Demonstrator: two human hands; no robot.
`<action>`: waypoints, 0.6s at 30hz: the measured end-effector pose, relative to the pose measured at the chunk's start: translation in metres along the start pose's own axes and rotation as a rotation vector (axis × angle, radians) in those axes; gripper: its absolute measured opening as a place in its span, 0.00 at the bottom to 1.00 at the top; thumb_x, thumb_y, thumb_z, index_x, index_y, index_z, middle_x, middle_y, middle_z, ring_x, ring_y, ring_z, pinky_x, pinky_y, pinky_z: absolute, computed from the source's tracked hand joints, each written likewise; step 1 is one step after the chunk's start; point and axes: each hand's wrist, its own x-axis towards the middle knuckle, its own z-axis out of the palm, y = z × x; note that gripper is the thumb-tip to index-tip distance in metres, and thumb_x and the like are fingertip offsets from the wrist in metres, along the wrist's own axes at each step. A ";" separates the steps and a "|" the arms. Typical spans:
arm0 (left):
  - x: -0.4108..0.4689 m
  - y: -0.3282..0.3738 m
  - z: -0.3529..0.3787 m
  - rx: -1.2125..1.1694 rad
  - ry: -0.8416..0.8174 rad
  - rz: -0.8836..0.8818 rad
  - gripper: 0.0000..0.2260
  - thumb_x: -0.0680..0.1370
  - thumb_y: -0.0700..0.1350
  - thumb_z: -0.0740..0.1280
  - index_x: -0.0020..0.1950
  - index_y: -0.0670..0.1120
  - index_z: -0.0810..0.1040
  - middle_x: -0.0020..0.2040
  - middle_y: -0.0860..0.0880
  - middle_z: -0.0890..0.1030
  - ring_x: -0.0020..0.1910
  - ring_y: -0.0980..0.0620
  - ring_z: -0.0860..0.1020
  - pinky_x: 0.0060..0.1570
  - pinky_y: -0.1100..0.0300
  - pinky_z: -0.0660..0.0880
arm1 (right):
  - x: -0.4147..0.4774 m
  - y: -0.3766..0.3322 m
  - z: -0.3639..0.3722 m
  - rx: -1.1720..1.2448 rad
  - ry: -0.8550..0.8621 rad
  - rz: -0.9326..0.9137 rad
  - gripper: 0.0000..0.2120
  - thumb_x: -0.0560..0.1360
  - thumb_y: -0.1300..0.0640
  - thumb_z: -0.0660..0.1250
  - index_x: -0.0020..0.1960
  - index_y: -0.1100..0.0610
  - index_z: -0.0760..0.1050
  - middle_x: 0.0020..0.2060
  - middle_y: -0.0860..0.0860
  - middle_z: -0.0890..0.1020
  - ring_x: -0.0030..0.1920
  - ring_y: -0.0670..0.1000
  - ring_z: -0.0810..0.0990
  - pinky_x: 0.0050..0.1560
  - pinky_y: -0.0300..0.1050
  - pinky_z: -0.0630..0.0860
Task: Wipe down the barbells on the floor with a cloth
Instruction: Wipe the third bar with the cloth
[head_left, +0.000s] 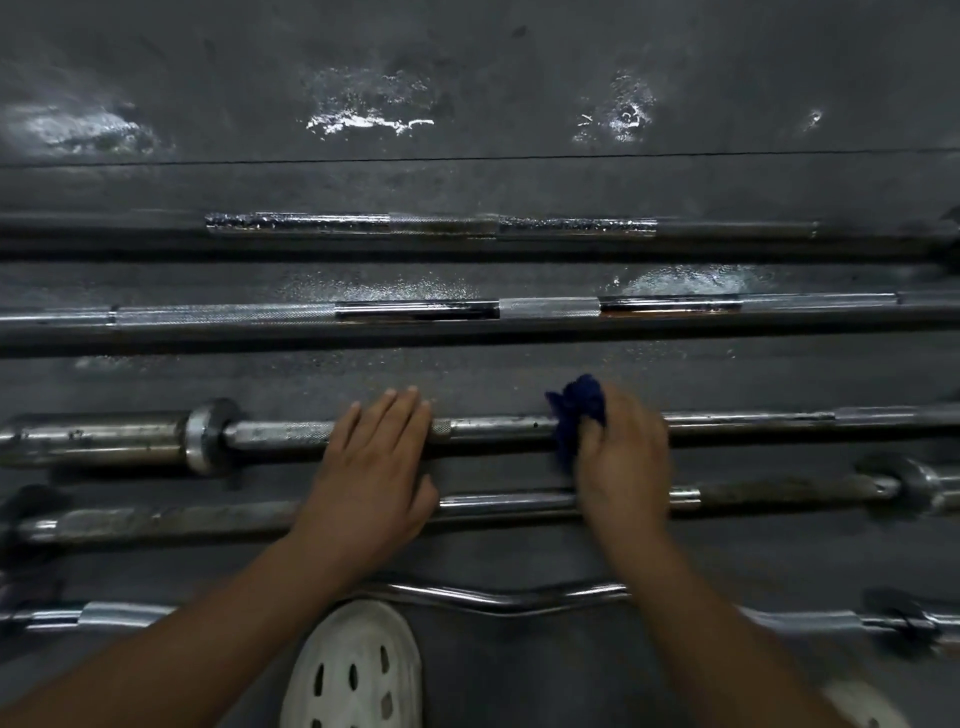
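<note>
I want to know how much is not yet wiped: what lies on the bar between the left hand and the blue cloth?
In the head view, only bare shaft of the barbell lies between the left hand and the blue cloth; nothing else sits there.

floor (467, 62): dark grey rubber matting, scuffed | seam line (467, 157) runs L-R across it | wet glare patches (363, 111) beyond seam, smaller droplet patch (685, 280) on near side | light: dim, overhead reflections only
</note>
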 end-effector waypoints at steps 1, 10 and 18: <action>0.000 0.004 0.001 -0.007 -0.006 0.007 0.33 0.72 0.54 0.57 0.75 0.41 0.69 0.75 0.43 0.69 0.74 0.43 0.67 0.73 0.43 0.60 | -0.012 -0.022 0.008 0.026 -0.029 -0.037 0.18 0.72 0.57 0.58 0.58 0.55 0.78 0.51 0.53 0.80 0.51 0.58 0.77 0.56 0.51 0.71; -0.004 0.003 -0.002 -0.046 0.009 0.024 0.30 0.71 0.53 0.57 0.71 0.41 0.72 0.71 0.43 0.74 0.70 0.43 0.72 0.71 0.45 0.64 | -0.009 0.017 -0.019 -0.019 -0.058 -0.037 0.11 0.76 0.57 0.60 0.57 0.54 0.76 0.45 0.53 0.80 0.45 0.57 0.76 0.48 0.50 0.70; 0.000 0.014 0.002 -0.049 -0.005 0.044 0.29 0.72 0.53 0.57 0.70 0.42 0.73 0.70 0.45 0.75 0.70 0.44 0.72 0.71 0.43 0.64 | -0.021 -0.018 -0.003 0.035 -0.325 -0.492 0.25 0.72 0.56 0.70 0.68 0.51 0.71 0.61 0.49 0.79 0.58 0.53 0.75 0.64 0.51 0.71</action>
